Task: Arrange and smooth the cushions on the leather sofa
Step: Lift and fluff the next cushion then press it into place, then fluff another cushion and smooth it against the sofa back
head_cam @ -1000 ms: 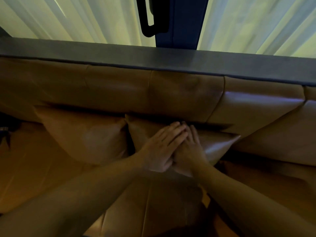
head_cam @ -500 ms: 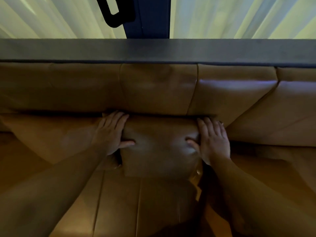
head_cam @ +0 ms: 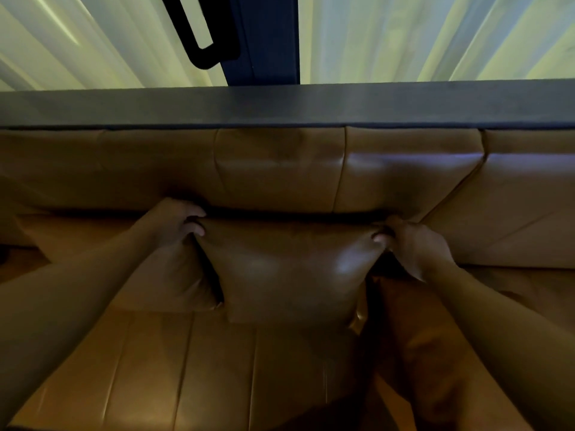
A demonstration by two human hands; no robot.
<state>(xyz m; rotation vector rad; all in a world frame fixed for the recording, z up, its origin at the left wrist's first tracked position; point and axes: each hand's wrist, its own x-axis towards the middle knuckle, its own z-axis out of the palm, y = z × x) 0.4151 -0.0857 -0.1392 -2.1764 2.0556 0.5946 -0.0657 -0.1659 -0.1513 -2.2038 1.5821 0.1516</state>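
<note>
Head view: both hands' fingers pinch cushion corners on tan sofa below curtains.

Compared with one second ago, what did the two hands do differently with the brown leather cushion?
Both hands slid apart from the middle of the brown leather cushion to its upper corners. The left hand now pinches the upper left corner, the right hand the upper right. The cushion stayed against the tan leather backrest; the neighbouring cushion to the left did not move.
</note>
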